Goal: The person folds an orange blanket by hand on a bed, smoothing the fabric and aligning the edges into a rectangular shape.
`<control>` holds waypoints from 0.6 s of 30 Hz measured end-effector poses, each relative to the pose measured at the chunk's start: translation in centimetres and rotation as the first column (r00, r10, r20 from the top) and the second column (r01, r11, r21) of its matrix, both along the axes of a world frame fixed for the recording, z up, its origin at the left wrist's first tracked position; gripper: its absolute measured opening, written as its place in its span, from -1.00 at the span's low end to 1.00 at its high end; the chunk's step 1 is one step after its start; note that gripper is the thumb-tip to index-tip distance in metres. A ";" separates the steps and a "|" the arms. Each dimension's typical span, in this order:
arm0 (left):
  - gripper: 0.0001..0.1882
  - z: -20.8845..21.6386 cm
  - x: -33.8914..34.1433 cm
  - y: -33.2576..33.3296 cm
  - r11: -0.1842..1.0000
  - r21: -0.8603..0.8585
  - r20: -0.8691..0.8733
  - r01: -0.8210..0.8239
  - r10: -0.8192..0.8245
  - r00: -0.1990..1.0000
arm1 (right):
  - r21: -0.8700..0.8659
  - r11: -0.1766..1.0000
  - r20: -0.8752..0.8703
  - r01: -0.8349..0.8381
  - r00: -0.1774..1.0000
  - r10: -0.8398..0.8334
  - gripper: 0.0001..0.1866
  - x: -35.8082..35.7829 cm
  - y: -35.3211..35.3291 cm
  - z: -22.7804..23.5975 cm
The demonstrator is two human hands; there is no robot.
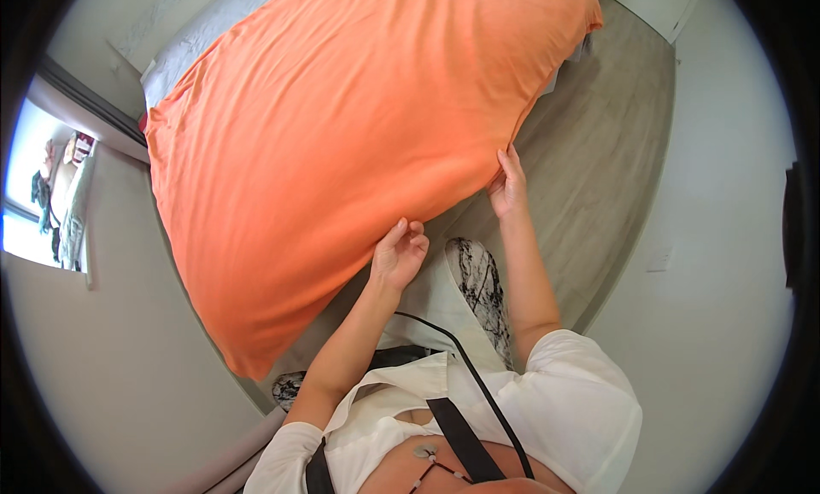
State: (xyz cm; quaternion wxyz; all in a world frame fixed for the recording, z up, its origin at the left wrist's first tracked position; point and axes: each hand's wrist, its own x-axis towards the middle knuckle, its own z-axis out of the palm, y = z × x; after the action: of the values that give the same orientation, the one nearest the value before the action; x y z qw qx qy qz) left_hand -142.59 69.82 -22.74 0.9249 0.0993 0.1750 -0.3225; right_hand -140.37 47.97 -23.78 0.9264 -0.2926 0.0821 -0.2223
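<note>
Hands are placed at the near edge of an orange sheet (342, 118), which is spread from 8 o'clock round to 1 o'clock, partly over pale grey bedding (181, 57). By the right hand (510, 187), at 2 o'clock, the edge is pinched between thumb and fingers; the left hand (400, 257), just below centre, is loosely curled against the edge, and whether cloth is gripped there cannot be told. If the right hand were pulled harder, the sheet could be drawn askew; if the left were too slack, the edge could be dropped toward the floor (611, 144) at 2 o'clock. Some right fingertips are hidden by the cloth, its far side is cut off at 12 o'clock, and hanging clothes (68, 187) at 10 o'clock are hard to make out
</note>
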 end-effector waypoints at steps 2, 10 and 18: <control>-0.89 0.4 -0.3 0.1 0.999 0.046 0.018 0.001 -0.002 1.000 | 0.045 0.997 -0.025 -0.070 0.997 0.071 -0.47 0.3 -0.3 -0.2; -0.91 1.7 -2.4 -0.8 0.935 0.315 0.079 0.161 -0.195 0.978 | 0.288 0.946 -0.073 -0.148 0.982 0.176 -0.59 8.0 -7.1 -3.2; -0.87 1.4 -2.3 -1.0 0.834 0.551 0.142 0.011 -0.106 0.984 | 0.112 0.991 -0.341 0.067 0.940 -0.025 -0.60 7.6 -11.4 -3.2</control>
State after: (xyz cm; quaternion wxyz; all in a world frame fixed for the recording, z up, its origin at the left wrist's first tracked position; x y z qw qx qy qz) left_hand -144.90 68.79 -21.29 0.8587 0.3918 0.1789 -0.2777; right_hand -132.77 36.61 -26.97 0.9091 -0.2674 0.2605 -0.1850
